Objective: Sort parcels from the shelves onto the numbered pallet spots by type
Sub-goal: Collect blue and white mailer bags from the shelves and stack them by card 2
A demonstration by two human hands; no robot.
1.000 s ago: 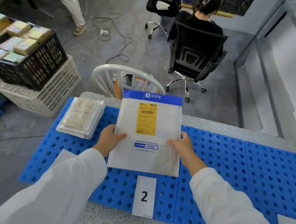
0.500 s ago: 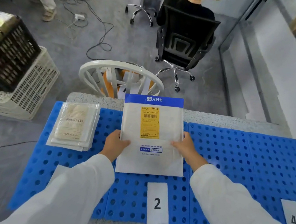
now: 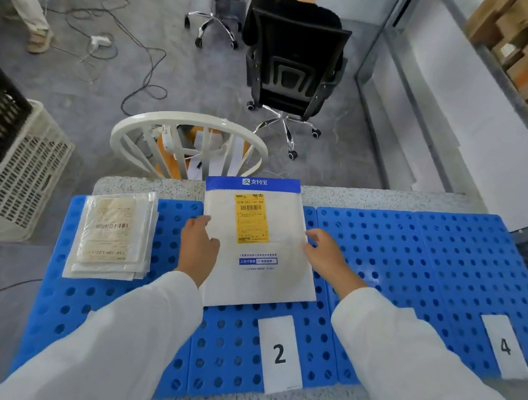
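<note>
Nearest, card "2" on the blue pallet, card "4" to its right. Just beyond "2", white mailer lying flat, left hand and right hand resting loosely spread on its side edges. Clear-bagged parcels stacked left. Farther: white chair, black office chair. Versus earlier: hands further up the mailer, fingers unpinched.
</note>
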